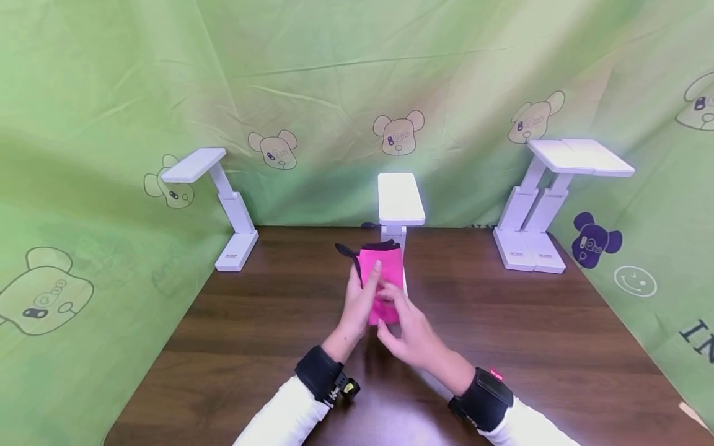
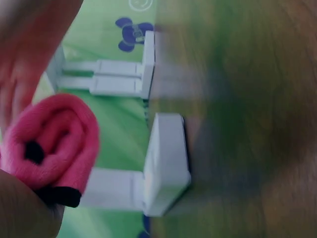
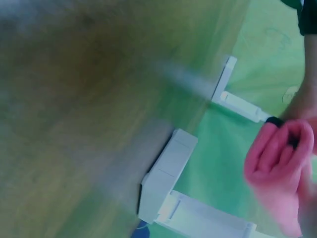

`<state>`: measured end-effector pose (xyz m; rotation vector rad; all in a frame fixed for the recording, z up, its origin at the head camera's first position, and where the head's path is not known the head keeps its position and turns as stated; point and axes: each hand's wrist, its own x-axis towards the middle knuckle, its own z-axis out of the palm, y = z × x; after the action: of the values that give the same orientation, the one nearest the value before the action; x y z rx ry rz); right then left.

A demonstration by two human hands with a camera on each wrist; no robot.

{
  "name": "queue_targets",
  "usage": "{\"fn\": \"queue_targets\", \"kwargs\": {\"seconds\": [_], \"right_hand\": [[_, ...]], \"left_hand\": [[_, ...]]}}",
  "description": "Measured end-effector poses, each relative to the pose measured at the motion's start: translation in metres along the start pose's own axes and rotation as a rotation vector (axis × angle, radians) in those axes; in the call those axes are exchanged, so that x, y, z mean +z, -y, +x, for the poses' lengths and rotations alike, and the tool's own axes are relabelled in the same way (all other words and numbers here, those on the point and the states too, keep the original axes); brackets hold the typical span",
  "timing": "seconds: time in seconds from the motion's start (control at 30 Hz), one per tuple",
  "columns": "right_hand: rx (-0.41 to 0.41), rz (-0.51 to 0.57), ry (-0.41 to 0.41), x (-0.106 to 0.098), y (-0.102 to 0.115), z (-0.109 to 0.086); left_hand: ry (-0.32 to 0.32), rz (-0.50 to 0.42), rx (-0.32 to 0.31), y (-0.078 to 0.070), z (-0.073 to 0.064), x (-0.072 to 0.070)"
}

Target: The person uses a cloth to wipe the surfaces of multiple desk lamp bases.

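Note:
A bright pink cloth bundle, rolled in several layers, is held upright over the table. Black trim shows along its top, and a black strap sticks out to the left. My left hand grips the bundle from the left, thumb lying up its front face. From the right, my right hand holds its lower part with bent fingers and thumb. Seen end-on in the left wrist view, the pink roll has a spiral of soft layers. The same roll appears at the right side of the right wrist view.
Directly behind the bundle stands a white folding lamp. Another white lamp is at the table's back left, and a pair of lamps stands side by side at the back right. Green printed fabric hangs around the brown wooden table.

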<state>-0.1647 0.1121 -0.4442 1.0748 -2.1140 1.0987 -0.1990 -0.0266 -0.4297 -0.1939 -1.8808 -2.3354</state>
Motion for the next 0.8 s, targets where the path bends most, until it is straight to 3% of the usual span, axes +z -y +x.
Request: {"fn": "queue_targets", "kwargs": {"seconds": [0.07, 0.17, 0.23, 0.33, 0.4, 0.47, 0.53, 0.6, 0.67, 0.8], "right_hand": [[0.005, 0.132, 0.034, 0.0, 0.001, -0.002], [0.004, 0.238, 0.005, -0.001, -0.003, -0.002], [0.021, 0.211, -0.045, -0.002, -0.011, 0.0], [0.095, 0.046, -0.046, -0.006, -0.029, 0.003], [0.174, -0.084, 0.071, -0.009, -0.043, 0.003], [0.237, -0.19, 0.251, -0.011, -0.058, 0.002], [0.267, -0.256, 0.419, -0.013, -0.07, 0.0], [0.297, -0.27, 0.536, -0.014, -0.076, -0.003], [0.304, -0.272, 0.585, -0.014, -0.078, -0.005], [0.29, -0.29, 0.614, -0.011, -0.078, -0.004]], "left_hand": [[-0.004, -0.021, -0.063, 0.003, 0.006, -0.008], [0.01, 0.068, -0.137, 0.01, 0.016, -0.025], [0.011, 0.182, -0.167, 0.014, 0.023, -0.037], [-0.043, 0.44, -0.174, 0.018, 0.035, -0.053], [-0.081, 0.594, -0.185, 0.021, 0.043, -0.061], [-0.106, 0.701, -0.22, 0.025, 0.052, -0.066], [-0.11, 0.744, -0.264, 0.03, 0.059, -0.068], [-0.109, 0.758, -0.284, 0.036, 0.064, -0.066], [-0.108, 0.776, -0.292, 0.041, 0.068, -0.064], [-0.134, 0.825, -0.244, 0.05, 0.077, -0.059]]}}
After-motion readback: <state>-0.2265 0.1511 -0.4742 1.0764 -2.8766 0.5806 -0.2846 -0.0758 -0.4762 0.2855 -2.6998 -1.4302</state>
